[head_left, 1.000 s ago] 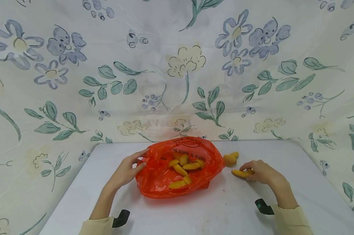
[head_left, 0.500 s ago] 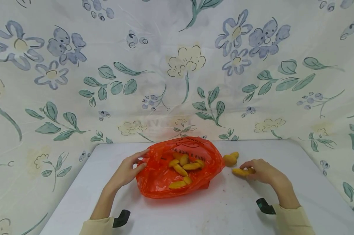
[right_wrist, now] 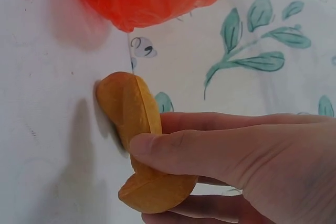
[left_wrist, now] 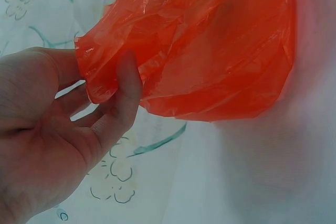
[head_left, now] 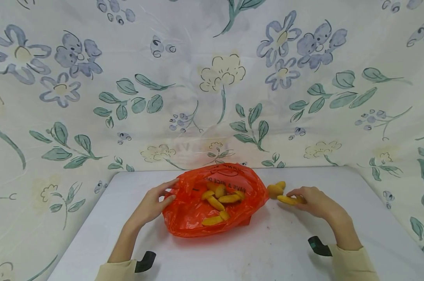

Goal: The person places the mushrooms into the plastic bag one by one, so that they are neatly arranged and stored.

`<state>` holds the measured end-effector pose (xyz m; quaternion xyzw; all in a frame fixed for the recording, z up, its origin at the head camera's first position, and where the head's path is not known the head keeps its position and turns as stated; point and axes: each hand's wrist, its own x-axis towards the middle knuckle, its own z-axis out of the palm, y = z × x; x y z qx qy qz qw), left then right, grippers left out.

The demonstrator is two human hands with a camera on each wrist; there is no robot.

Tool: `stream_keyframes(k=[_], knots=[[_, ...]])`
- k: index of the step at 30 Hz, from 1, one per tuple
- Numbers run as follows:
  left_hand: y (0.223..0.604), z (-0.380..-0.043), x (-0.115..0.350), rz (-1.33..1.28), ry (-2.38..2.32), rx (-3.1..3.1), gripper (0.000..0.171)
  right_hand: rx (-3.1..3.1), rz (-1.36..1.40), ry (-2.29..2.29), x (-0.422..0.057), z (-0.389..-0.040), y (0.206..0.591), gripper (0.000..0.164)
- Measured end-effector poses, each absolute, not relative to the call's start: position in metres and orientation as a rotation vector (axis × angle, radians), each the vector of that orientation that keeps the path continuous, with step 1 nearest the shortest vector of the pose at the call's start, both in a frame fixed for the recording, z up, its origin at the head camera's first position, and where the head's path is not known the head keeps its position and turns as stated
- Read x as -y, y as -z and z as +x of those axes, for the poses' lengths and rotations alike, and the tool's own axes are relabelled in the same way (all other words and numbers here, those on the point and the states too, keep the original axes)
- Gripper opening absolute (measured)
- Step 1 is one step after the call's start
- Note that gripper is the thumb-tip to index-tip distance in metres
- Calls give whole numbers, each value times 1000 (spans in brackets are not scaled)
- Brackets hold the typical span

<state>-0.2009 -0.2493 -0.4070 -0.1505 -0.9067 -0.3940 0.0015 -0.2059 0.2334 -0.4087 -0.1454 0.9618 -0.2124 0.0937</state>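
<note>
An orange-red plastic bag lies with its mouth wide on the white table, several yellow mushrooms inside it. My left hand pinches the bag's left rim between thumb and fingers, which the left wrist view confirms with the bag's edge in the grip. To the right of the bag, my right hand holds a yellow mushroom with thumb and fingers, its stem pointing toward the bag. Another yellow mushroom sits on the table just beyond the held one; in the right wrist view it is partly hidden behind it.
The white table carries a few small dark specks. Behind it hangs a floral-patterned cloth, which also falls at both sides. A dark wrist mount juts from the left sleeve and a similar one from the right.
My right hand has risen slightly with the mushroom, away from me and a little to the right. The left hand and the bag stay where they were.
</note>
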Motion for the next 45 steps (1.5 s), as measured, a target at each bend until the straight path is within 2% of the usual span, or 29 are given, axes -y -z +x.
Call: stream_keyframes(k=[45], knots=[[407, -202, 249, -469, 1205, 2839, 53, -3043, -514, 615, -225, -200, 390, 39]])
